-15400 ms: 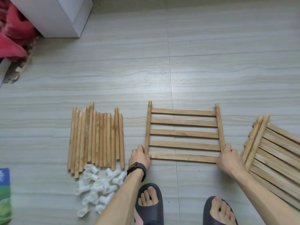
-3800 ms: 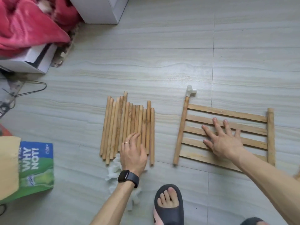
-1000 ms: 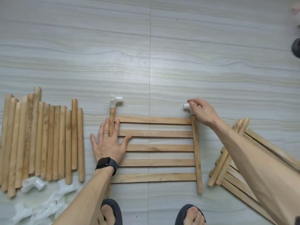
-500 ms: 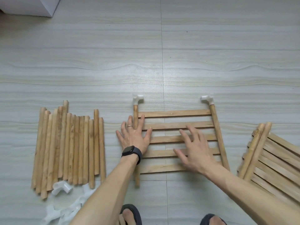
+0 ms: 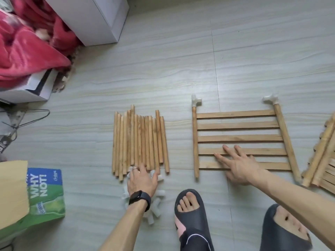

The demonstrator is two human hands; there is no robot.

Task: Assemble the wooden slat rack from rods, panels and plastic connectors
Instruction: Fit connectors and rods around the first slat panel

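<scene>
We find the slat panel lying flat on the tiled floor, right of centre, its five slats running across between two side rods. Each side rod carries a white plastic connector on its far end: the left connector and the right connector. Our right hand lies flat on the near slats, fingers straight and spread wide, holding nothing.

Left of the panel, and apart from it, the loose rods lie side by side in a row. At their near ends sits the pile of spare connectors, and our left hand rests on top of it, fingertips reaching the rod ends. We cannot tell whether the fingers grip a connector, as the hand covers them. A black watch sits on that wrist.

At the right edge more stacked panels lie at an angle. Our feet in dark slippers are at the bottom. Further left stands a green bag, with a red blanket and a white cabinet beyond.
</scene>
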